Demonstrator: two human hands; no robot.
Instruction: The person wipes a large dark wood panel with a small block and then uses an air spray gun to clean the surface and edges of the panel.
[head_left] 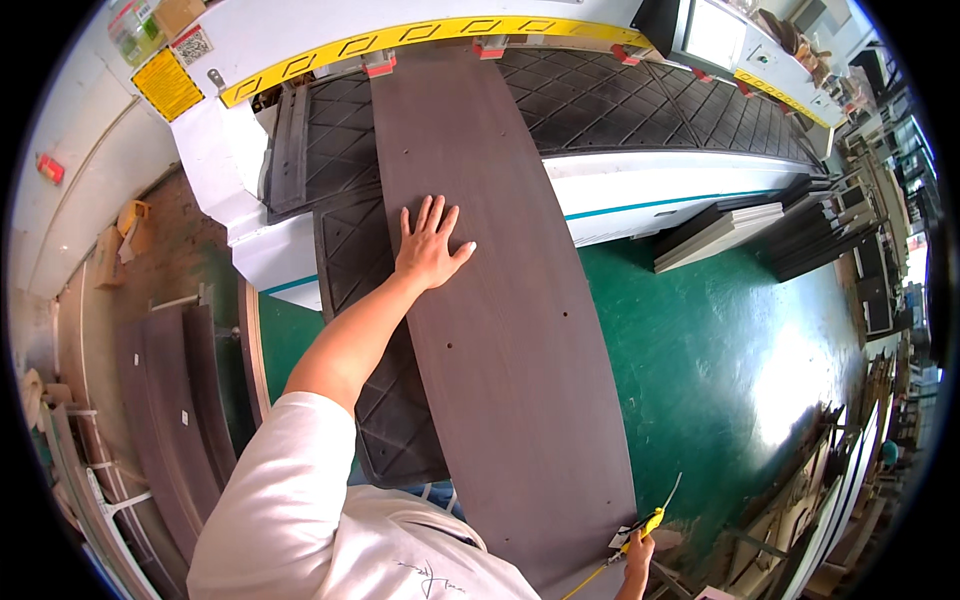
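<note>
A long dark brown wood panel point(510, 350) with several small drilled holes runs from the machine toward my body. My left hand point(430, 250) lies flat on its upper half, fingers spread. At the panel's near right edge, my right hand point(638, 562) grips a yellow air blow gun point(652, 522). Its thin metal nozzle points up and away to the right, and a yellow hose point(585, 583) trails from it over the panel. A small white label point(620, 538) shows beside the gun. Part of my right hand's grip is hidden behind the gun.
The panel's far end reaches under a white machine beam with a yellow strip point(400, 36). Black ribbed bed plates point(610, 100) flank it. Stacked boards point(715, 235) stand right on the green floor point(670, 330); more dark panels point(165, 400) lean at left. Offcuts point(800, 500) crowd the lower right.
</note>
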